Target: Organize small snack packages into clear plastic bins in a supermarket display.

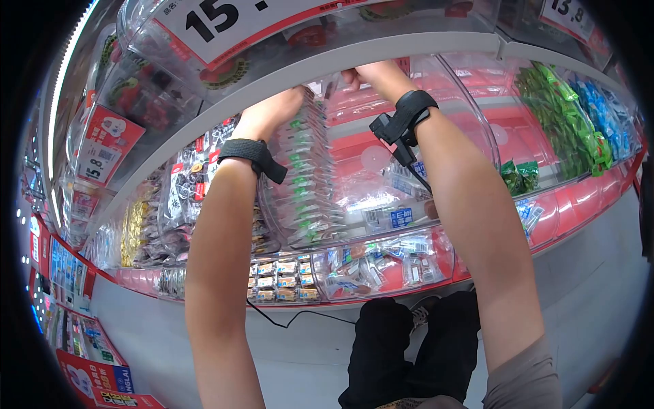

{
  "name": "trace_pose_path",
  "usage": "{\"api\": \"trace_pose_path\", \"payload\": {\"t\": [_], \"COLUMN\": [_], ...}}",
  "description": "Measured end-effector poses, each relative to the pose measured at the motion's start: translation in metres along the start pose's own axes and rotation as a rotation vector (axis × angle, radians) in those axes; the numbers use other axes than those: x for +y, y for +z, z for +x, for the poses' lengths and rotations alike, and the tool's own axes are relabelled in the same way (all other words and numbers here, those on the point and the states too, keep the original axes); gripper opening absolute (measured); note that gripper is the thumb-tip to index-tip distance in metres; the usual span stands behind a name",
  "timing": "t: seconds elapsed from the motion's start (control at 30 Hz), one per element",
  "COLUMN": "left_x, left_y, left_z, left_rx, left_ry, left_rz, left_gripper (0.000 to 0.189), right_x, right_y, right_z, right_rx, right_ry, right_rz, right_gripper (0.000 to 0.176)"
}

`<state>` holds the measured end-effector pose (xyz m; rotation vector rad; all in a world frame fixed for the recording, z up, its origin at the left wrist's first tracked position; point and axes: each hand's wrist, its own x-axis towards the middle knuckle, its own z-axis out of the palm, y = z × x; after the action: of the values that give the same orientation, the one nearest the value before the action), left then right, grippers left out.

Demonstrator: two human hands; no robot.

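My left hand (pixel 278 108) is at the far end of a long row of clear plastic packets (pixel 306 170) with green marks, standing on edge in a bin. Its fingers are curled against the last packets; what they hold, if anything, is hidden. To the right, my right hand (pixel 368 73) reaches under the grey shelf edge (pixel 381 48), fingers curled in and partly cut off by that edge. I cannot see what is in them. Below it lies the pink-red bin floor (pixel 361 146) with a few loose clear packets (pixel 402 215) with blue labels near the front.
Dark snack packets (pixel 187 180) fill the bin on the left. Green packets (pixel 562 119) and blue packets (pixel 606 112) stand at the right. A clear divider (pixel 473 109) separates the bins. Small boxed packs (pixel 283 279) sit in the lower front tray. A black cable (pixel 300 313) hangs by the tray.
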<state>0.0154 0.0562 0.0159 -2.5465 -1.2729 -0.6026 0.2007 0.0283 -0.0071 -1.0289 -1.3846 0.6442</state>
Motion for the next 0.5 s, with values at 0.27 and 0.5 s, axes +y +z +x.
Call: {"api": "trace_pose_path", "payload": {"t": [0.27, 0.5], "left_x": [0.008, 0.01], "left_y": [-0.007, -0.008], "left_z": [-0.005, -0.006], "left_rx": [-0.004, 0.085], "left_ry": [-0.037, 0.003], "left_rz": [-0.019, -0.076], "left_gripper": [0.038, 0.034], "right_x": [0.001, 0.025], "right_y": [0.003, -0.006], "right_z": [-0.004, 0.018], "right_rx": [0.347, 0.281], "right_ry": [-0.037, -0.138], "right_rz": [0.352, -0.294], "right_gripper": [0.005, 0.026]}}
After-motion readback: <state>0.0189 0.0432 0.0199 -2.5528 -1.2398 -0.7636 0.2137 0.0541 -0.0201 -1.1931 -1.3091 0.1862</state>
